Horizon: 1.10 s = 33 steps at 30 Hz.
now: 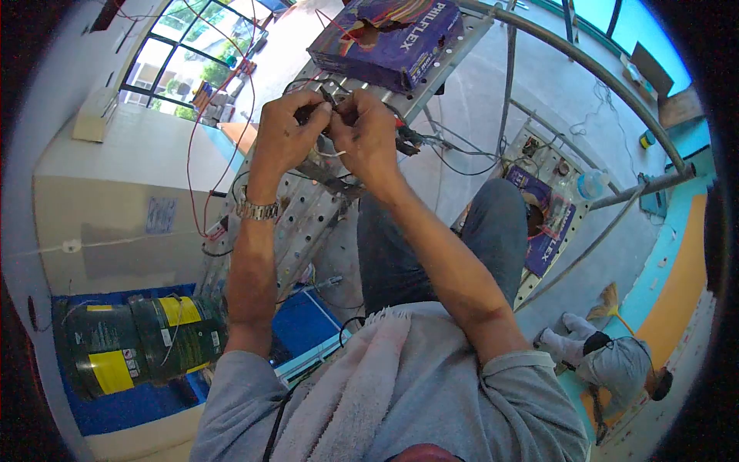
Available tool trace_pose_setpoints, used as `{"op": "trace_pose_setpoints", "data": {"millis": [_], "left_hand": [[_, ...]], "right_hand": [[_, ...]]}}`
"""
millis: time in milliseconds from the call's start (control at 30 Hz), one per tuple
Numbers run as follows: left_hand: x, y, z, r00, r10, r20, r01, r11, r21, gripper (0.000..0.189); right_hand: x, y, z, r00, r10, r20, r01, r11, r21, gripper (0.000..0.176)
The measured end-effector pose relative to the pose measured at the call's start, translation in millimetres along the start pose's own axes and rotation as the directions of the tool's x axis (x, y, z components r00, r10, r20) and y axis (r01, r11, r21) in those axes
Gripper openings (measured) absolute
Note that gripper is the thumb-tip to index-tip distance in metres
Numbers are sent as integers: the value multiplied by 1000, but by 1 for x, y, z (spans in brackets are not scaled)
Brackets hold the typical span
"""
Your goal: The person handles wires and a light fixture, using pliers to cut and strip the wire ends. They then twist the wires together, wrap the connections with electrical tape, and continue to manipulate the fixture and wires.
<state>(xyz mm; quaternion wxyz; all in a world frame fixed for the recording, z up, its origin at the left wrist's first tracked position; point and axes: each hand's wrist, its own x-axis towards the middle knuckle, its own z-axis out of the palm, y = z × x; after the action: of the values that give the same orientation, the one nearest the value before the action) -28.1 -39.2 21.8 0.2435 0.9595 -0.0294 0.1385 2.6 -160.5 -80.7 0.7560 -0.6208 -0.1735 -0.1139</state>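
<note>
My left hand (pixel 289 135), with a metal-banded watch (pixel 258 208) on its wrist, has thumb and fingers pinched together. Close against it is my right hand (pixel 368 138), its fingers also curled and closed. A small dark piece shows between the fingertips, too small to name. From under my right hand sticks a short white wire end (pixel 332 153). Beside that hand are dark tool-like ends and a bundle of dark wires (pixel 412 140). Just beyond both hands, a purple PHILFLEX box (pixel 392 42) with a torn opening lies on the perforated metal scaffold plank (pixel 454 58).
A curved scaffold pipe (pixel 600 65) arches on the right. Lower down, another plank holds a second PHILFLEX box (pixel 545 250) and a plastic bottle (pixel 591 185). Red wires (pixel 192 146) hang at left. Dark green drums (pixel 108 346) stand lower left. A person (pixel 616 362) is below, near a broom (pixel 606 302).
</note>
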Motion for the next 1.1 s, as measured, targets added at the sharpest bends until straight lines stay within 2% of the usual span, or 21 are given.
{"op": "trace_pose_setpoints", "data": {"millis": [133, 233, 333, 467, 533, 567, 667, 733, 767, 1100], "left_hand": [[0, -2, 0, 999, -31, 14, 32, 999, -44, 22], [0, -1, -2, 999, -32, 10, 32, 999, -25, 22], [-1, 3, -3, 1000, -26, 7, 27, 1000, -14, 22], [-1, 1, -2, 1000, -25, 11, 25, 1000, -15, 21], [0, 1, -5, 1000, -7, 16, 6, 998, 68, 21], [0, 1, -6, 1000, 1, 20, -3, 994, 110, 21], [-1, 4, -3, 999, -52, -8, 52, 999, -2, 21], [-2, -2, 2, 998, -18, -67, 16, 999, -29, 22], [-2, -4, 4, 995, 1, -95, -5, 999, -43, 22], [-1, -2, 1, 1000, 9, -19, -10, 999, -45, 22]], "right_hand": [[1, -1, -3, 999, -36, 7, 37, 997, -72, 19], [-3, 0, -4, 993, -120, 3, 120, 993, -21, 21], [-7, 4, -5, 998, -50, 39, 47, 996, 78, 23], [-9, 4, -3, 995, -100, 10, 100, 995, 28, 21], [-9, 2, 1, 990, -140, -15, 140, 990, -33, 19], [-9, 2, 1, 994, -108, -17, 108, 994, -6, 19], [-5, 1, 2, 1000, 7, -11, -6, 994, 111, 18], [-1, 6, 2, 994, 107, 12, -107, 966, 235, 19], [-2, 7, 2, 996, 90, 3, -89, 975, 202, 19], [-3, -6, -3, 999, -45, -8, 44, 997, -68, 16]]}}
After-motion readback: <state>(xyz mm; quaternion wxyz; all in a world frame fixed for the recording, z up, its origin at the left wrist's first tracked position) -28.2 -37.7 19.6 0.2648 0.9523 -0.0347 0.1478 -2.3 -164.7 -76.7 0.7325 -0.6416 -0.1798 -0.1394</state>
